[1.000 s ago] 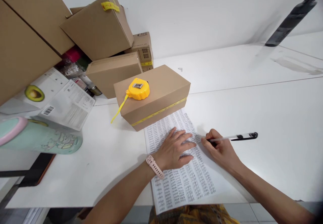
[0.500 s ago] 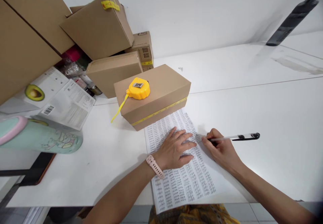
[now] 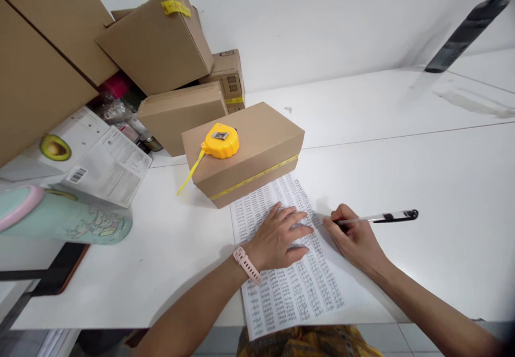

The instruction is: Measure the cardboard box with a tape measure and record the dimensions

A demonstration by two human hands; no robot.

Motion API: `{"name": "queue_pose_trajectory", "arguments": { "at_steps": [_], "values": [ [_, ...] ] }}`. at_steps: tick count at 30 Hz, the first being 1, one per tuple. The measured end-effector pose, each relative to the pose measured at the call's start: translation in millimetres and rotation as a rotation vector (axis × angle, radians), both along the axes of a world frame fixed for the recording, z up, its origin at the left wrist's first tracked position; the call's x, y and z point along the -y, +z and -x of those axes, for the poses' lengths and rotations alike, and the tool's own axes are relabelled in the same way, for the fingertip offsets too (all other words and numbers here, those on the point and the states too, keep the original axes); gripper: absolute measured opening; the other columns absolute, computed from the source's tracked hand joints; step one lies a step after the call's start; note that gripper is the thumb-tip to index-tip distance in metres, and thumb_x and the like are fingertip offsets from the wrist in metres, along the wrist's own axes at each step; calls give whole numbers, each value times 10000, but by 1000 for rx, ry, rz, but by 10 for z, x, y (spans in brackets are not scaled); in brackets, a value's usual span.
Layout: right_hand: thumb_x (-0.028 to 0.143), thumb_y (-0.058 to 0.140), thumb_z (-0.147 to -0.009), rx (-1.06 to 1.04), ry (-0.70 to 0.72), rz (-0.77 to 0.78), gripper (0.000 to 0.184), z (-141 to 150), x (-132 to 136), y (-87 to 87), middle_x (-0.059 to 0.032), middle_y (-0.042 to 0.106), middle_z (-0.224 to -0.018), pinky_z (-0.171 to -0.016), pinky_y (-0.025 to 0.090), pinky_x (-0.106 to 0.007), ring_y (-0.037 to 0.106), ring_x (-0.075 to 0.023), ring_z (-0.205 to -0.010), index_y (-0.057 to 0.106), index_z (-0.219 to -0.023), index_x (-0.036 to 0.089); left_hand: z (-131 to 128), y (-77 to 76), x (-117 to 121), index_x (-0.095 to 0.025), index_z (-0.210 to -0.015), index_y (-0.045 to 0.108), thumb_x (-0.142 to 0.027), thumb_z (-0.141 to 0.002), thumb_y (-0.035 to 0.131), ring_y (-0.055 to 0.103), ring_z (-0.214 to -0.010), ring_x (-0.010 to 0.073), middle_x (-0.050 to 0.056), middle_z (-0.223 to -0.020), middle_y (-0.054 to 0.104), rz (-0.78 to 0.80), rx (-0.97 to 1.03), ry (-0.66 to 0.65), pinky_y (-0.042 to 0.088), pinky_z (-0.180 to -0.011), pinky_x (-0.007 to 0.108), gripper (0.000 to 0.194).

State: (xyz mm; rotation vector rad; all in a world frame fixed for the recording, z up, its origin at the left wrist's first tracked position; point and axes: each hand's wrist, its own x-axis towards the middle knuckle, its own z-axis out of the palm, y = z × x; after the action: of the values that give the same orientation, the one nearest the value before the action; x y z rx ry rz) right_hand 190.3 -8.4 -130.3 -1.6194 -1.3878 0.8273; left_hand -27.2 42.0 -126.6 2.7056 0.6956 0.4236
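A sheet of paper [image 3: 295,306] covered in columns of small handwriting lies on the white table, its lower edge hanging past the table's front. My left hand [image 3: 279,237] rests flat on it with the fingers spread, a pink band [image 3: 247,265] around the wrist. In my right hand [image 3: 356,239] is a pen [image 3: 378,217] with a clear barrel and black cap, its tip at the right edge of the written columns. Beyond my left hand, a cardboard box [image 3: 261,132] with yellow tape covers the paper's top end. On the box sits a yellow tape measure [image 3: 221,141].
More cardboard boxes [image 3: 156,41] are stacked at the back left. A white carton with an avocado picture [image 3: 108,153], a mint bottle [image 3: 84,220] and a dark flat object [image 3: 64,268] are at the left. A black bottle [image 3: 462,35] stands far right.
My right hand and the pen have shifted very slightly to the right. My left hand, the paper and the box have stayed in place.
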Motion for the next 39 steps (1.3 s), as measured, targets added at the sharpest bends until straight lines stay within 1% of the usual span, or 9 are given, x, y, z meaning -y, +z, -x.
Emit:
{"name": "queue_pose_trajectory", "arguments": {
  "at_steps": [6, 12, 22, 26, 34, 39],
  "values": [
    [423, 604, -881, 18, 13, -3, 303, 5, -2, 13, 48, 404, -574, -437, 291, -263, 347, -118, -509, 439, -697, 248, -1, -14, 2, -253, -1288, 629, -418, -938, 581, 436, -1389, 305, 73, -1478, 536, 6, 18, -2, 230, -1205, 579, 389],
    [397, 592, -893, 4, -13, 4, 279, -7, 10, -9, 57, 389, -587, -449, 289, -267, 345, -117, -505, 433, -716, 252, -2, -9, 1, -241, -1280, 632, -416, -934, 590, 431, -1388, 294, 65, -1476, 535, -3, 10, 4, 230, -1213, 565, 390],
    [399, 586, -890, 28, -22, 2, 286, 19, 4, 10, 66, 376, -574, -445, 277, -263, 338, -111, -490, 420, -712, 250, -2, 1, 6, -240, -1281, 627, -429, -942, 578, 429, -1390, 294, 65, -1478, 532, -5, 2, 2, 232, -1213, 568, 392],
    [389, 597, -876, 12, -2, 0, 286, 12, -1, 20, 65, 367, -571, -442, 272, -260, 335, -110, -494, 425, -697, 248, -3, -1, 7, -240, -1288, 624, -423, -944, 577, 426, -1395, 293, 66, -1481, 530, -5, -1, 0, 235, -1212, 568, 392],
    [387, 580, -899, 0, -2, -6, 276, -24, -4, -50, 64, 381, -584, -446, 277, -255, 339, -110, -504, 431, -715, 246, -9, -12, 9, -241, -1282, 629, -419, -939, 584, 427, -1394, 290, 65, -1479, 534, -6, 0, 1, 226, -1218, 557, 389],
    [394, 576, -904, -2, -25, -10, 281, -17, 0, -59, 67, 369, -582, -442, 268, -253, 328, -106, -498, 427, -717, 245, -4, -17, 13, -244, -1285, 627, -412, -935, 592, 428, -1394, 289, 61, -1477, 535, -2, 6, 4, 233, -1215, 563, 390]
  ]
}}
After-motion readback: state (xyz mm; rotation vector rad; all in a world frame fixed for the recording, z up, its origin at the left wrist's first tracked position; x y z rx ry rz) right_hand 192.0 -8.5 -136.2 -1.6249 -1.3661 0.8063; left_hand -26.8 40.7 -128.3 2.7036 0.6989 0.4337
